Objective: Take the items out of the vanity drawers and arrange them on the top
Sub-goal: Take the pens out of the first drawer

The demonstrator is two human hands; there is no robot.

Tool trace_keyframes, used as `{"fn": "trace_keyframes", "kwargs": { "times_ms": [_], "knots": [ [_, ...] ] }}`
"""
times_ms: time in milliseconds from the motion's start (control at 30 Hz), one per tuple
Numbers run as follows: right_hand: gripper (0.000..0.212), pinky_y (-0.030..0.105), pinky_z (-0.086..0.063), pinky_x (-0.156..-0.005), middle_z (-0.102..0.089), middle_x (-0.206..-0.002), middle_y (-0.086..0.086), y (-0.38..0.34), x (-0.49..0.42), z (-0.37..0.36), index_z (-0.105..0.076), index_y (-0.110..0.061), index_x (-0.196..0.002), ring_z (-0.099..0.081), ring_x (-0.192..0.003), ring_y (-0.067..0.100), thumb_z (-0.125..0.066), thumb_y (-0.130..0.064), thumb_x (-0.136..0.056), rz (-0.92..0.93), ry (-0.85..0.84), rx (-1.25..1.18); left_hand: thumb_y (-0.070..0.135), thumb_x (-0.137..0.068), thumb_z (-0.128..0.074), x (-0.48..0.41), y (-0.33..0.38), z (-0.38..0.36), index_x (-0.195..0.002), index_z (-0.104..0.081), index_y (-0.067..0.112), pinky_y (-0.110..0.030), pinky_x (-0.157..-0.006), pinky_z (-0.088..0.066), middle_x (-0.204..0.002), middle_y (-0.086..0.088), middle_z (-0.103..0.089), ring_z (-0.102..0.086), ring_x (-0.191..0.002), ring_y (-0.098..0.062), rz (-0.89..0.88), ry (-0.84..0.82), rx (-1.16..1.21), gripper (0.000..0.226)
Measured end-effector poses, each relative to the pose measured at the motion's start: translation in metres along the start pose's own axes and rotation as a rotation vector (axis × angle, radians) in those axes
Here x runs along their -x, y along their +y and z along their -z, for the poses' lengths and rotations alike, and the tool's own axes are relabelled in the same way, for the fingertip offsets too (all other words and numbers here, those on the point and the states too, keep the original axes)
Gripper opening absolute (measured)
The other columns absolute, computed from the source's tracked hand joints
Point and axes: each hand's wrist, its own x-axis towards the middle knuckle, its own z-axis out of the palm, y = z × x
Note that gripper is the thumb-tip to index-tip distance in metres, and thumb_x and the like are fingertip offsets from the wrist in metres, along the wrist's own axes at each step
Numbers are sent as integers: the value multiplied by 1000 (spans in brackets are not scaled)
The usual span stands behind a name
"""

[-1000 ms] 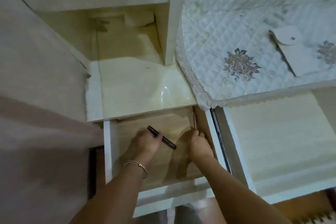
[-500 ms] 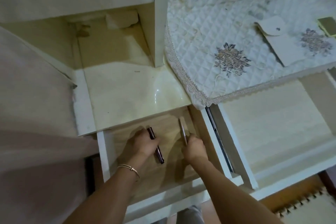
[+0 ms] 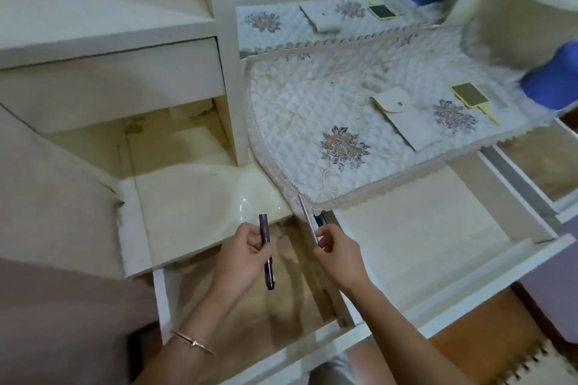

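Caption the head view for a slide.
Left hand holds a dark pen, right hand a slim stick, above the open drawer.

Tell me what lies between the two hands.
Head view: nothing lies between left hand and right hand; only the open drawer's bare wooden bottom shows below.

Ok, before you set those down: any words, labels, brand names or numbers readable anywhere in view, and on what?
None can be read.
Dark pen in the left hand: no legible print.
Slim pale stick in the right hand: too blurred to tell.
Cream pouch and yellow brush on the quilted cover: no lettering visible.
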Motion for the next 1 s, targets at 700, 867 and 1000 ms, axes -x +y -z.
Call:
{"fn": "trace_keyframes", "kwargs": {
  "times_ms": [700, 867, 1000],
  "knots": [
    [26, 33, -42, -76, -68, -99, 21, 14, -248, 145, -63, 0, -107, -60, -95, 34, -51, -1, -83, 168, 85, 154, 18, -85, -62, -197, 152, -139, -107, -57, 3, -35, -74, -55, -84, -7, -59, -62, -81, -25, 65, 306, -61, 27],
    [22, 28, -38, -65, -67, -94, 19, 25, -258, 140, -64, 0, -98, -58, -83, 30, -50, 1, -82, 191, 36, 143, 18, -84, -63, -209, 154, -145, -107, -57, 4, -42, -81, -55, -81, -5, -58, -63, -84, -26, 84, 351, -90, 27],
    [18, 24, -35, -62, -66, -90, 17, 30, -256, 143, -64, 0, -96, -50, -70, 20, -51, -2, -84, 221, 21, 130, 22, -86, -62, -206, 153, -148, -109, -57, 5, -40, -79, -55, -70, 5, -53, -61, -78, -22, 77, 370, -109, 29]
  ]
}}
